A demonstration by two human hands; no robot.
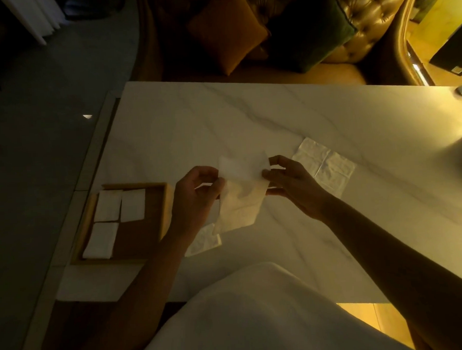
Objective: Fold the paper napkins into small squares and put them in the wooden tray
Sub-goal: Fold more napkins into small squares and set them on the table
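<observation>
**Napkin held up between two hands over the marble table**

Closest to me is the white garment point(257, 314) across the person's front, filling the bottom of the view, with both bare forearms reaching out from either side of it over the white marble table point(222, 117). The left hand point(196, 195) and the right hand point(291, 182) hold one paper napkin point(241, 195) between them, lifted off the tabletop. The left thumb and fingers pinch its left edge near the top; the right thumb and forefinger pinch the upper right corner, the other fingers of that hand curled loosely beneath. The top of the sheet is bent over along a fold, and the rest hangs down slackly towards the person.

Under the hanging sheet, partly hidden by the left forearm, a second napkin point(205, 240) lies flat on the table. A third, opened-out napkin point(325, 168) with crossed creases lies flat just beyond the right hand.

By the table's left edge, beside the left hand, sits the wooden tray point(165, 204). Three folded napkins point(108, 209) lie in its left part, two side by side along the far side and one nearer.

Past the table, in dim light, stand an orange cushion point(229, 29), a dark green cushion point(311, 31) and a tufted golden seat point(371, 12).
</observation>
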